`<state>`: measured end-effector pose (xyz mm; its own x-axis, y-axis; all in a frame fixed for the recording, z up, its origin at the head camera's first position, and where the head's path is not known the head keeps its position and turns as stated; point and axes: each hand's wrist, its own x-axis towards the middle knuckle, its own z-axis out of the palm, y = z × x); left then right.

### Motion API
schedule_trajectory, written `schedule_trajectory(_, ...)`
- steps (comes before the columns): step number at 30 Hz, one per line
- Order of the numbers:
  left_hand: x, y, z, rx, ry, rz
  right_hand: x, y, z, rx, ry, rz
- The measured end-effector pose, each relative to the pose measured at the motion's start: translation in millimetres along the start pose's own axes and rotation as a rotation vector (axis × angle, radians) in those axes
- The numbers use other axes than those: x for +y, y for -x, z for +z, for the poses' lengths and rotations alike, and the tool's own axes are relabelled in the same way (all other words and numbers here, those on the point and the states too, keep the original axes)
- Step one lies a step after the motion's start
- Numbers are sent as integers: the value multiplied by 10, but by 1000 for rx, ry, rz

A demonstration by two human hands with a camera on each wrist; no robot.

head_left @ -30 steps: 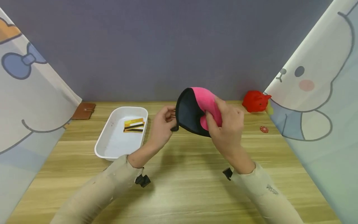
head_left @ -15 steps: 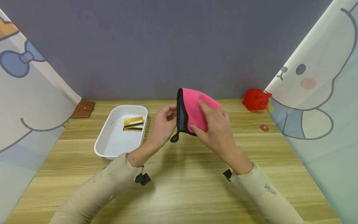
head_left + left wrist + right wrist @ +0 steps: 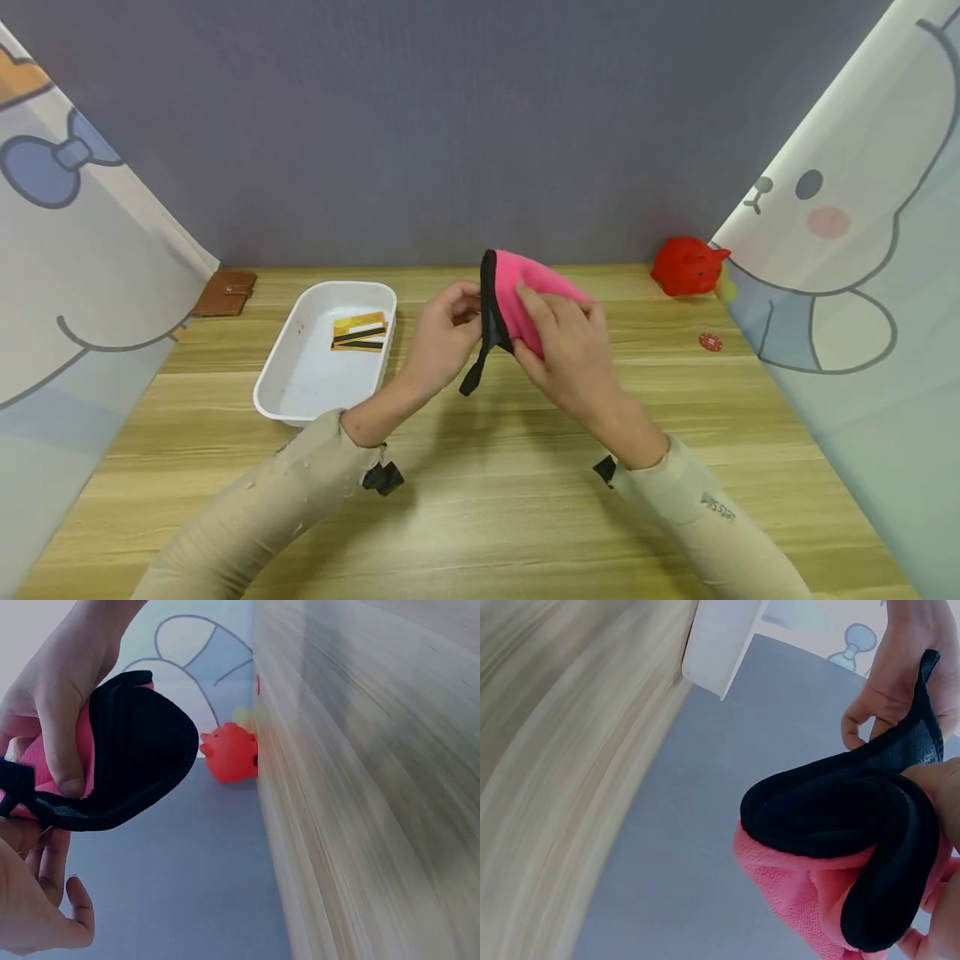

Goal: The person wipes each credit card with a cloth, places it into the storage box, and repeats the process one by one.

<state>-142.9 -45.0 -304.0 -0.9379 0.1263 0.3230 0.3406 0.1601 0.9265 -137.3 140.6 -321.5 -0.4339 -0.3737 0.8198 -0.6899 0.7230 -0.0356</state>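
A pink plush cloth (image 3: 517,283) with a dark grey lining and black edging is held up above the table, folded over on itself. Its black hanging loop (image 3: 472,377) dangles below. My right hand (image 3: 573,350) grips the pink side, the thumb near the lower edge and the fingers spread over the top. My left hand (image 3: 441,337) holds the black-edged side, its fingertips partly hidden behind the cloth. From the right wrist, the folded cloth (image 3: 787,892) shows a rolled black border. In the left wrist view, the dark lining (image 3: 146,735) gapes between the folds.
A white tray (image 3: 285,375) with several yellow cards (image 3: 360,332) stands left of my hands. Behind it lies a brown wallet (image 3: 225,293). At the back right sit a red piggy bank (image 3: 686,267) and a red chip (image 3: 710,342). A grey wall rises behind the table.
My right hand has folded the pink side over leftward, covering most of the dark lining, and has shifted left. The loop has come into view, hanging lower. My left hand has barely moved.
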Motion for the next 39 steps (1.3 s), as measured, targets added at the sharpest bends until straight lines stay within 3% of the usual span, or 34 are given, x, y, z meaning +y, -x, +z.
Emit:
schedule_trajectory(7,-8,63,-11,-16,-123,145,38,23,-1,70,-15,54)
schedule_trajectory(15,57,158,-82,-28,-275,216,182,27,1,164,41,174)
schedule_trajectory(18,62,171,-138,-17,-299,216,243,13,-9,181,50,209)
schedule_trajectory(21,64,171,-215,-7,-293,178,303,-4,-38,181,60,235)
schedule_trajectory(28,111,154,-498,11,-201,28,429,-21,-127,174,77,275)
schedule_trajectory(33,109,129,-820,57,-218,-40,486,-11,-184,149,87,295)
schedule_trajectory(36,84,97,-1041,111,-253,-86,513,2,-208,121,103,305)
schedule_trajectory(39,42,58,-1259,166,-231,-142,543,17,-228,75,129,320)
